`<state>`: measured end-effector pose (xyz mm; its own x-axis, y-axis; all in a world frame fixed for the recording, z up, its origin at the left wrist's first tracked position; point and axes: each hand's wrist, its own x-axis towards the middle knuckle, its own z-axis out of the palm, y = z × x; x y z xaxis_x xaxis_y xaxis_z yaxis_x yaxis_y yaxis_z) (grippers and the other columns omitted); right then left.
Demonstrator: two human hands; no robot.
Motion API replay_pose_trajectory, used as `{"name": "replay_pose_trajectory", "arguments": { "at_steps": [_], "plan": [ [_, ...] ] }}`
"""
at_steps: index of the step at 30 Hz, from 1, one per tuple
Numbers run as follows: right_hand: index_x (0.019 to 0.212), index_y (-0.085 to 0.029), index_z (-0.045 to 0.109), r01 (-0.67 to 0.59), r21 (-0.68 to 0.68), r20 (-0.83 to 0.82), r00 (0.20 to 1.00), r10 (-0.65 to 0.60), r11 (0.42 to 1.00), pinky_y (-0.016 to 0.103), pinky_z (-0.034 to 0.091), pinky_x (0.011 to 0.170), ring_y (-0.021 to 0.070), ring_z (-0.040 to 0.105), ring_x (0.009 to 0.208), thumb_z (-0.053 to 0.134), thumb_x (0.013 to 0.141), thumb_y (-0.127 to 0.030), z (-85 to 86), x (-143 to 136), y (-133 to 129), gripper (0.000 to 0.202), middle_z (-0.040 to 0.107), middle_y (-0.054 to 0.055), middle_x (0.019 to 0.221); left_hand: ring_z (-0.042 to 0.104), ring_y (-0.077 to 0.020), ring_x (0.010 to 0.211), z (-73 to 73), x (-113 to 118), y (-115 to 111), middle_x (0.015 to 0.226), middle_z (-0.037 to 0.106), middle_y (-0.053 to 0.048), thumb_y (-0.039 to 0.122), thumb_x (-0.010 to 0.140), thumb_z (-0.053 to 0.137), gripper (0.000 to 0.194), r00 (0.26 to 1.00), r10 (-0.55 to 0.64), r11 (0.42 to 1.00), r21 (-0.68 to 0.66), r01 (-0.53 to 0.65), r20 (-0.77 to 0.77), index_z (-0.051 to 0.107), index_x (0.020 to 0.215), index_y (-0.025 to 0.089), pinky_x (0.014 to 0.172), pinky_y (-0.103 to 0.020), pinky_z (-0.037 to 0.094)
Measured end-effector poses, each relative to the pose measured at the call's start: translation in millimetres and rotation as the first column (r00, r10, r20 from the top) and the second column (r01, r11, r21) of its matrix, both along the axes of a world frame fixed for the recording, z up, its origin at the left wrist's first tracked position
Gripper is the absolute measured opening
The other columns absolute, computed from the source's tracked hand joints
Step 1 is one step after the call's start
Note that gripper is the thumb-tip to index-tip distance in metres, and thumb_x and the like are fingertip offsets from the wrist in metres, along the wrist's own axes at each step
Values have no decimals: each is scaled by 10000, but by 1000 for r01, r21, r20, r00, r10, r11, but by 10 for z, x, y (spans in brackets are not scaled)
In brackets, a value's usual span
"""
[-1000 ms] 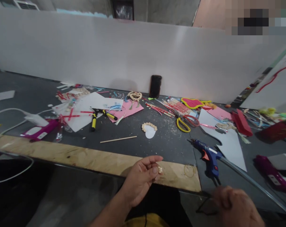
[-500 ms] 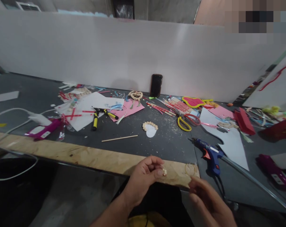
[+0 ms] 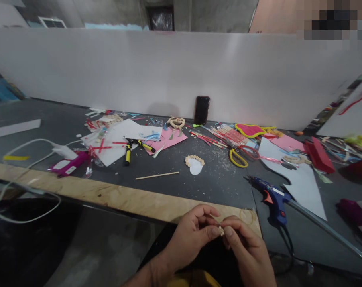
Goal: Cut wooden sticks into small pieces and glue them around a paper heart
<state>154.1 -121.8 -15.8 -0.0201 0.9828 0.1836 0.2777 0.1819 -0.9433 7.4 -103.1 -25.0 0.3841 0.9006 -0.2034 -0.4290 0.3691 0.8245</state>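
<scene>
A small pale flower-shaped piece (image 3: 221, 230) is pinched between my two hands, just in front of the table's edge. My left hand (image 3: 195, 229) grips it from the left with thumb and fingers. From the right, my right hand (image 3: 243, 241) closes thumb and forefinger on it. Beyond them on the dark table lies a white paper heart (image 3: 195, 167) with a row of similar pale pieces (image 3: 194, 157) along its upper edge. A thin wooden stick (image 3: 157, 175) rests to the left of the heart.
To the right lie a blue glue gun (image 3: 270, 199) with a long clear stick, and scissors (image 3: 237, 157). Yellow-black pliers (image 3: 127, 153) and paper sheets (image 3: 121, 133) are on the left. A phone (image 3: 201, 109) leans on the white partition (image 3: 124, 67).
My right hand has moved left to meet my left hand and now also touches the small flower-shaped piece. The view has shifted slightly.
</scene>
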Motion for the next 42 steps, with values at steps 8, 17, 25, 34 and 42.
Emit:
{"name": "replay_pose_trajectory", "arguments": {
  "at_steps": [8, 17, 25, 34, 42],
  "plan": [
    [783, -202, 601, 119, 74, 66, 990, -124, 990, 201, 440, 477, 119, 532, 543, 524, 847, -344, -98, -56, -37, 174, 575, -4, 631, 547, -125, 701, 35, 33, -4, 722, 613, -12, 269, 737, 684, 155, 985, 69, 989, 137, -47, -160, 642, 799, 133, 681, -234, 422],
    [796, -215, 588, 117, 177, 148, 978, -144, 977, 228, 471, 563, 140, 577, 621, 508, 857, -295, -95, -74, -21, 128, 606, 9, 696, 508, -122, 677, -8, 40, -12, 717, 587, -10, 282, 671, 738, 228, 987, 72, 992, 115, -56, -141, 640, 823, 143, 650, -234, 400],
    [756, -215, 536, 133, 162, 182, 970, -162, 978, 221, 437, 536, 125, 530, 580, 476, 876, -295, -110, -81, -16, 156, 547, -14, 645, 489, -115, 661, 7, 33, -8, 700, 566, -1, 274, 692, 715, 187, 967, 111, 989, 125, -84, -229, 621, 786, 143, 631, -228, 389],
    [682, -223, 430, 168, 141, 79, 980, -180, 976, 232, 390, 515, 122, 447, 540, 333, 940, -346, -198, -28, -9, 301, 448, -23, 586, 471, -108, 643, -18, 19, -1, 696, 571, -8, 284, 691, 718, 229, 960, 98, 990, 122, -68, -262, 657, 851, 133, 602, -213, 373],
    [597, -207, 401, 316, 72, -8, 949, -316, 946, 261, 314, 551, 113, 384, 551, 332, 941, -374, -20, 130, -11, 389, 395, -25, 578, 478, -113, 654, -62, -147, 106, 714, 579, -13, 314, 725, 691, 214, 945, 168, 979, 157, -128, -281, 656, 848, 142, 614, -208, 382]
  ]
}}
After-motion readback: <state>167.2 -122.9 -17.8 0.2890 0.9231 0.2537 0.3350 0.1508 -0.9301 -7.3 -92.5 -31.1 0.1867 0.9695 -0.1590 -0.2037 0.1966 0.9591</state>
